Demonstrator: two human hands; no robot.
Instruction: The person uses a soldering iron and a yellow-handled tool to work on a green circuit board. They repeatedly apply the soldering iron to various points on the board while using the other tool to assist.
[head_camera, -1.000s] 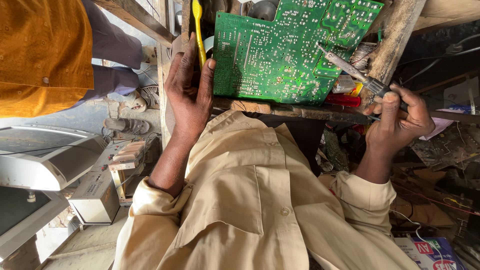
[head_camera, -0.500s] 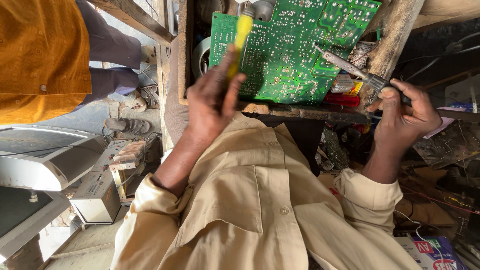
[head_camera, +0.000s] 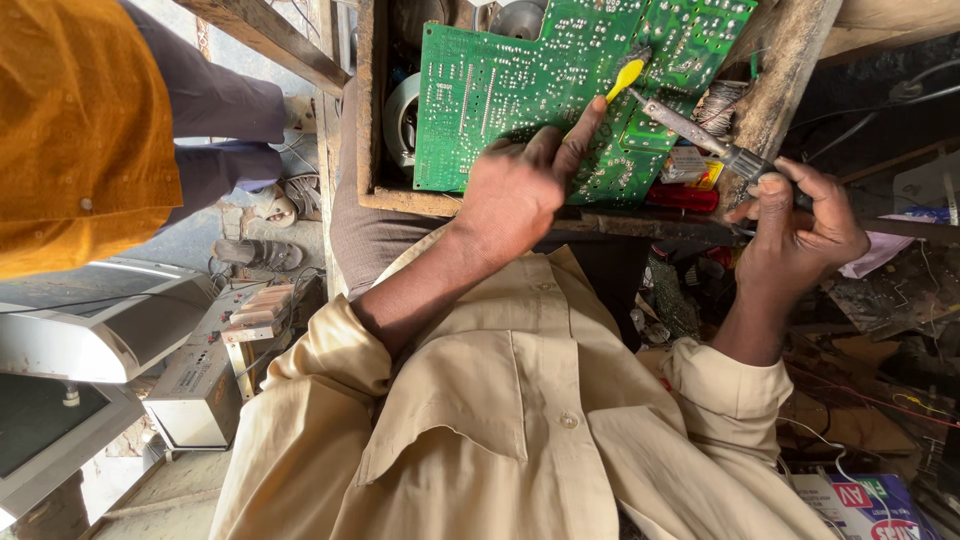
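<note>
A green circuit board (head_camera: 500, 90) lies solder side up in a wooden tray (head_camera: 366, 120) in front of me. My left hand (head_camera: 515, 195) rests on the board's near edge and holds a yellow-handled brush (head_camera: 625, 75) with its dark tip on the board. My right hand (head_camera: 800, 225) grips the dark handle of a soldering iron (head_camera: 690, 128). The iron's metal shaft slants up to the left, and its tip sits on the board just below the brush. My beige sleeves and shirt (head_camera: 500, 420) fill the lower middle.
Another person in an orange top (head_camera: 80, 130) and dark trousers stands at the left. Grey electronic cases (head_camera: 90, 330) and a metal unit (head_camera: 200, 375) lie on the floor below them. Wires, boards and a printed box (head_camera: 870, 500) crowd the right side.
My left hand has carried the yellow brush from the board's left edge rightward to meet the iron's tip. My right hand has stayed almost still.
</note>
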